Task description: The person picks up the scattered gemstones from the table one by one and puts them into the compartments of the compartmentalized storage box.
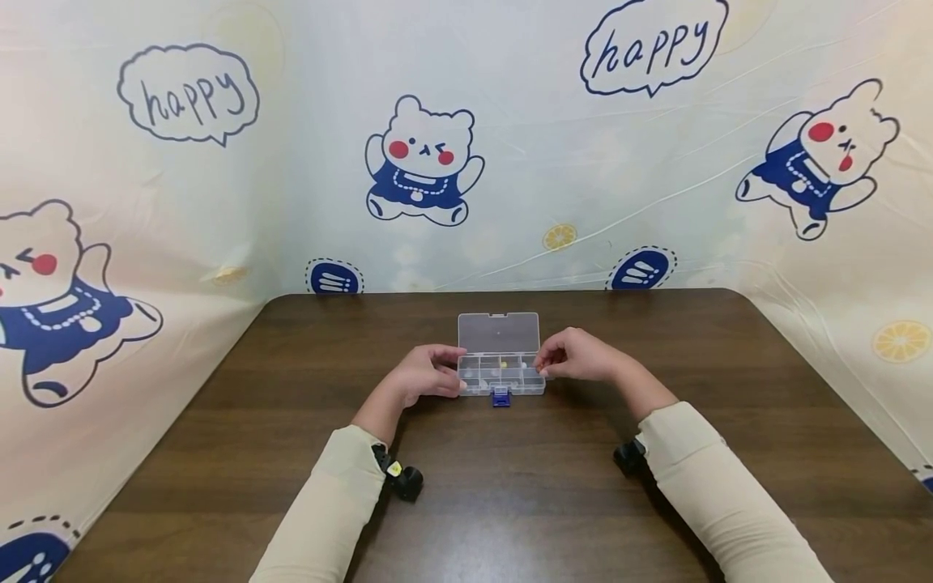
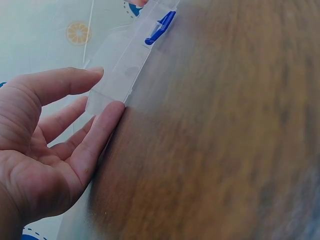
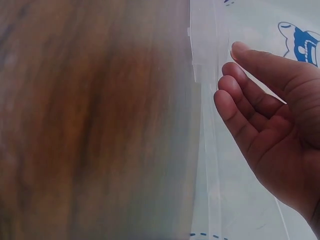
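A clear plastic compartment box (image 1: 481, 385) stands on the table with its lid (image 1: 499, 332) raised at the back and a blue latch (image 1: 500, 397) at the front. Small yellow and whitish pieces, too small to identify, lie in some compartments. My left hand (image 1: 426, 372) holds the box's left end, thumb at the front corner and a finger at the back; its fingers also reach round that end in the left wrist view. My right hand (image 1: 579, 356) is at the right end, its bent fingertips close to the rim. The right wrist view shows nothing held between those fingers (image 3: 226, 102).
The brown wooden table (image 1: 466, 486) stretches around the box. Behind and beside it hangs a pale cloth (image 1: 510, 162) printed with bears. Both wrists carry black cameras, such as the left one's camera (image 1: 406, 483).
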A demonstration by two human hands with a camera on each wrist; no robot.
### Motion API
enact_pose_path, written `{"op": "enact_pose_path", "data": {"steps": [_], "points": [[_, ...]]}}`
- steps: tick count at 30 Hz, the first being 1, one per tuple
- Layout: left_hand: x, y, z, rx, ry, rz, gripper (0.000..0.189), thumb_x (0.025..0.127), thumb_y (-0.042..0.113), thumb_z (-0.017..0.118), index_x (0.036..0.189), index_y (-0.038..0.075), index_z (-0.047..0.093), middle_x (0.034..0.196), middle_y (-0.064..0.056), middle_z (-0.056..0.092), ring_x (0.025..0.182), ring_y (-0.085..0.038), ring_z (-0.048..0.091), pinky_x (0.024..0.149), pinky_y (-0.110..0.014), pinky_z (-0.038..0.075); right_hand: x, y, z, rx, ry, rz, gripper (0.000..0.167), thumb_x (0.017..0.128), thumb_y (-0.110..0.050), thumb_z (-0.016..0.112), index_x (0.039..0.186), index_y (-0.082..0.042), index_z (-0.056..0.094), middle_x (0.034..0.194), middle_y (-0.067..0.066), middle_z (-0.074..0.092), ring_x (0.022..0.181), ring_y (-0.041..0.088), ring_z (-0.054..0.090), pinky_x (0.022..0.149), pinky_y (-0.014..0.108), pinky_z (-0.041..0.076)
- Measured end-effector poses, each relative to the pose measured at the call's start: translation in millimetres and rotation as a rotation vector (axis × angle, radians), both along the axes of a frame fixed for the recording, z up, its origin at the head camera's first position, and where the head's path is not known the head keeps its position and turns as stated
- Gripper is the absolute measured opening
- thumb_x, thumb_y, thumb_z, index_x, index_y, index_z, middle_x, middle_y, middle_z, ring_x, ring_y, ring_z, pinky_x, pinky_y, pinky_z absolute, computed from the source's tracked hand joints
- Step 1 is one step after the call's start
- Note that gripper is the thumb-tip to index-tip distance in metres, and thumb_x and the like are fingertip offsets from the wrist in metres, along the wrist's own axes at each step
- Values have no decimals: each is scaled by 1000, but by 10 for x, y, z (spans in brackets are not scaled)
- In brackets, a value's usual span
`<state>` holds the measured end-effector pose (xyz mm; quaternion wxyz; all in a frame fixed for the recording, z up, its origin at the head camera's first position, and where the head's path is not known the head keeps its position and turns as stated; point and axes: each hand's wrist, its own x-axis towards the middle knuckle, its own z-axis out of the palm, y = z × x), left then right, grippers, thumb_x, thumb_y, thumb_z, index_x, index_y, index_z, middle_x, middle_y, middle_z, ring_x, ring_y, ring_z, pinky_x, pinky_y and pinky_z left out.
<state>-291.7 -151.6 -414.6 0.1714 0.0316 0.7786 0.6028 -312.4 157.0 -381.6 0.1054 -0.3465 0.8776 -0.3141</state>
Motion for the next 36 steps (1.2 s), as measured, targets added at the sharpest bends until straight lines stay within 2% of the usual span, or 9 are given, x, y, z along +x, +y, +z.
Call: {"op": "enact_pose_path", "data": {"steps": [9, 23, 32, 36], "points": [[-9, 18, 6, 10, -2, -5, 60, 76, -6, 78, 131, 9, 61, 116, -18, 58, 83, -26, 65, 76, -37, 59, 32, 34, 37, -4, 13, -21, 11, 86, -9, 75, 97, -6, 73, 82, -3, 65, 76, 15, 57, 71, 29, 53], [42, 39, 34, 19, 0, 5, 60, 76, -9, 77, 131, 8, 60, 118, -16, 58, 84, -25, 64, 76, -36, 59, 191, 222, 78, -44, 49, -131, 16, 90, -11, 72, 105, -6, 73, 94, -1, 69, 80, 18, 57, 73, 30, 54], [98, 27, 8, 7, 52, 2, 61, 77, -8, 77, 133, 7, 58, 125, -16, 58, 92, -25, 62, 78, -36, 59, 335, 414, 98, -74, 61, -209, 23, 89, -19, 73, 108, -6, 72, 94, -2, 68, 83, 19, 57, 75, 31, 54], [122, 4, 10, 41, 54, -13, 61, 78, -8, 76, 135, 4, 56, 131, -18, 55, 97, -25, 62, 80, -36, 58, 379, 508, 82, -98, 78, -224, 25, 89, -20, 74, 108, -4, 71, 93, 0, 67, 83, 19, 57, 75, 31, 54]]}}
